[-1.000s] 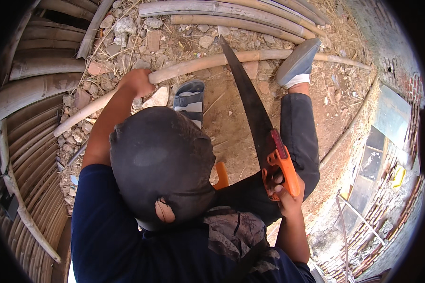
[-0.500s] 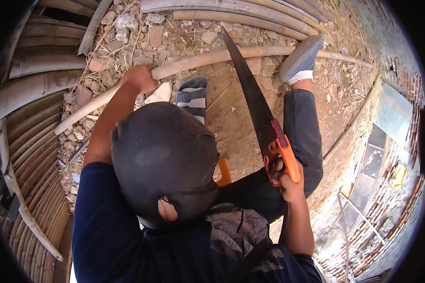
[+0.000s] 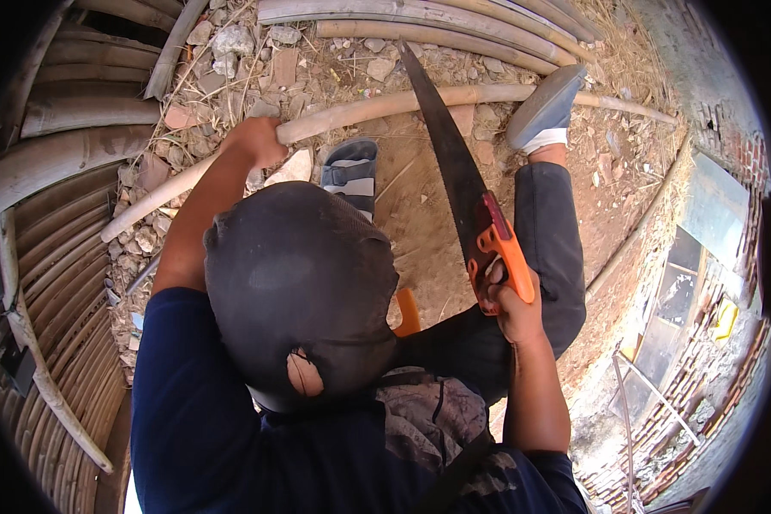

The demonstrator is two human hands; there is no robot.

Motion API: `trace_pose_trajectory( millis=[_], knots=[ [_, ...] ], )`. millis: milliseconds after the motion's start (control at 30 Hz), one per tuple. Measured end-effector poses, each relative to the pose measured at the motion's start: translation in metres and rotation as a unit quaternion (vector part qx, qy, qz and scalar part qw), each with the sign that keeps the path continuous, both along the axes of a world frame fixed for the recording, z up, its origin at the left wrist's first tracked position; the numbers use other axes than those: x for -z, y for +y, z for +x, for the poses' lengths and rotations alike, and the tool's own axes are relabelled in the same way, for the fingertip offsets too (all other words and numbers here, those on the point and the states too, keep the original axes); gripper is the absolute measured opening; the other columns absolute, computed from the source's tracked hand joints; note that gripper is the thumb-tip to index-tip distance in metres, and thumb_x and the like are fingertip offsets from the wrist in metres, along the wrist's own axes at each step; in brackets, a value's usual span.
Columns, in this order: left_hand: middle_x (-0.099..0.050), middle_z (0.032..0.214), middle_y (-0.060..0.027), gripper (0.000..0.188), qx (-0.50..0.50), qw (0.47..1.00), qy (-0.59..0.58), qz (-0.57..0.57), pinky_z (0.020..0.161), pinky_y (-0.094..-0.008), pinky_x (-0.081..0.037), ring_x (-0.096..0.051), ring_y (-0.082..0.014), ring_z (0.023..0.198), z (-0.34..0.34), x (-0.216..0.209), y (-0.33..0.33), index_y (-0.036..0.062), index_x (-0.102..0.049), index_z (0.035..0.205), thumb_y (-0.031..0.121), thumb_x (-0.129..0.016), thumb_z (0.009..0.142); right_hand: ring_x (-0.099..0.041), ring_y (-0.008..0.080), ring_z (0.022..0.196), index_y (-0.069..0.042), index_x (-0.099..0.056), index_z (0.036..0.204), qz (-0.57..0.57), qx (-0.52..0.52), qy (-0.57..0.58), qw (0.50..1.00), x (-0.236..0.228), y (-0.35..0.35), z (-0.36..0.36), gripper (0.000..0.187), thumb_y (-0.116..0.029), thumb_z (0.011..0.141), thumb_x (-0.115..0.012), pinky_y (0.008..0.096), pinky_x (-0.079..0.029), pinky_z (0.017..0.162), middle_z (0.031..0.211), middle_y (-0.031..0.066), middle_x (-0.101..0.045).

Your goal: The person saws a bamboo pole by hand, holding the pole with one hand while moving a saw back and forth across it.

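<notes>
My left hand (image 3: 255,141) is closed around a long bamboo pole (image 3: 351,114) that lies across the ground. In my right hand (image 3: 518,308) is a handsaw (image 3: 454,167) with an orange handle and a long dark blade. The blade crosses the pole right of its middle, the tip pointing away from me; I cannot tell whether the teeth touch the bamboo. My right shoe (image 3: 546,110) rests at the pole's right part. A sandal-like left shoe (image 3: 349,171) stands just on the near side of it. A dark cap (image 3: 295,283) hides part of the ground between my arms.
More bamboo poles (image 3: 437,32) lie at the far side. Rubble stones (image 3: 231,43) and dry straw cover the ground at the far left. Stacked split bamboo (image 3: 68,317) lines the left. Part of an orange object (image 3: 408,313) shows beside the cap. A brick wall (image 3: 745,163) runs along the right.
My right hand has pushed the saw away from me and slightly left, so its handle is farther forward. My left hand stays on the bamboo pole.
</notes>
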State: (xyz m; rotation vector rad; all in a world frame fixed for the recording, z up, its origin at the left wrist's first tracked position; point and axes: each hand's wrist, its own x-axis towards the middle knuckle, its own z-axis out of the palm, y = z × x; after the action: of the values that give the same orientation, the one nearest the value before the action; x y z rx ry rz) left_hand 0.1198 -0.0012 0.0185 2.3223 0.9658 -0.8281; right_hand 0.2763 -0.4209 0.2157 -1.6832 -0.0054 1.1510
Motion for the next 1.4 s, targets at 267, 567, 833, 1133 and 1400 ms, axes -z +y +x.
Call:
trace_pose_trajectory(
  millis=[267, 567, 833, 1133, 1400],
  knots=[
    [-0.074, 0.115, -0.0192, 0.052, 0.006, 1.000, -0.012, -0.004, 0.097, -0.0463, -0.056, -0.071, -0.0366, 0.108, -0.004, 0.000, 0.006, 0.0107, -0.071, 0.123, 0.029, -0.071, 0.074, -0.052, 0.0102, 0.059, -0.004, -0.055, 0.088, 0.027, -0.026, -0.004, 0.999, -0.034, -0.063, -0.021, 0.012, 0.004, 0.079, -0.055, 0.0241, -0.042, 0.055, 0.077, 0.0038, -0.055],
    [-0.075, 0.113, -0.0184, 0.049, -0.002, 1.000, -0.015, -0.019, 0.096, -0.0448, -0.056, -0.071, -0.0351, 0.108, -0.004, -0.003, 0.007, 0.0112, -0.072, 0.121, 0.028, -0.071, 0.075, -0.052, 0.0114, 0.058, -0.003, -0.055, 0.086, 0.010, 0.026, 0.009, 1.000, -0.003, -0.004, -0.005, 0.011, 0.006, 0.078, -0.054, 0.0244, -0.039, 0.051, 0.070, 0.0042, -0.054],
    [-0.075, 0.113, -0.0186, 0.048, 0.008, 1.000, -0.029, 0.006, 0.096, -0.0453, -0.056, -0.071, -0.0356, 0.107, -0.002, 0.007, -0.002, 0.0105, -0.072, 0.120, 0.026, -0.070, 0.075, -0.051, 0.0139, 0.057, -0.002, -0.053, 0.089, -0.008, -0.028, -0.025, 0.999, 0.008, -0.016, -0.018, 0.016, 0.004, 0.075, -0.055, 0.0259, -0.040, 0.051, 0.072, 0.0069, -0.053],
    [-0.076, 0.106, -0.0197, 0.053, -0.018, 0.998, -0.025, -0.051, 0.090, -0.0441, -0.058, -0.074, -0.0353, 0.097, -0.006, 0.000, 0.012, 0.0080, -0.072, 0.123, 0.027, -0.072, 0.073, -0.055, 0.0126, 0.063, -0.002, -0.053, 0.087, 0.021, -0.022, -0.013, 0.999, -0.028, -0.049, -0.029, 0.012, 0.007, 0.080, -0.057, 0.0248, -0.043, 0.057, 0.077, 0.0056, -0.055],
    [-0.073, 0.115, -0.0225, 0.055, 0.009, 0.998, -0.027, -0.056, 0.097, -0.0452, -0.055, -0.070, -0.0381, 0.107, -0.003, 0.009, 0.006, 0.0056, -0.072, 0.122, 0.028, -0.075, 0.072, -0.055, 0.0109, 0.067, -0.003, -0.054, 0.087, -0.015, -0.048, -0.046, 0.998, 0.023, -0.005, -0.028, 0.013, 0.007, 0.078, -0.056, 0.0255, -0.044, 0.060, 0.077, 0.0050, -0.054]
  ],
)
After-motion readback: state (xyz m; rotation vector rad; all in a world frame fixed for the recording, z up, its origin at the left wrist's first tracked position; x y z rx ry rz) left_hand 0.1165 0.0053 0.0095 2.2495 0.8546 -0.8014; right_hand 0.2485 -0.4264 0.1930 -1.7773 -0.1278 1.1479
